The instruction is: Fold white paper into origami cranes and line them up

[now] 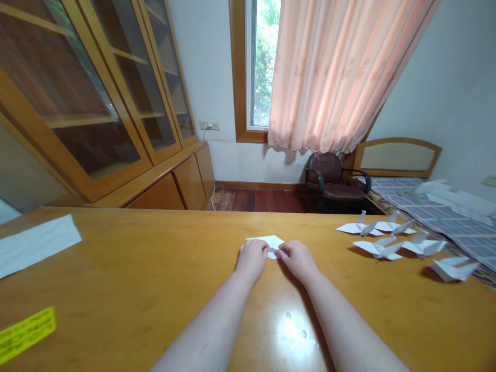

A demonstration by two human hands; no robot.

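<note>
A small folded sheet of white paper (274, 241) lies on the wooden table (155, 289) between my two hands. My left hand (253, 257) grips its left side, with the fingers curled and the thumb near the paper's middle. On the other side, my right hand (298, 259) pinches the near right edge between thumb and fingers. Both forearms reach in from the bottom of the view. Parts of the paper are hidden under the fingers, and its finer creases are too small to make out.
Several folded white paper cranes (377, 249) stand on the table's right side. At the left lie a white paper strip (39, 243) and a yellow label (27, 333) with dark writing. Beyond the table are a brown armchair (329, 175), a bed (457, 222) and a glass-fronted cabinet (127, 139).
</note>
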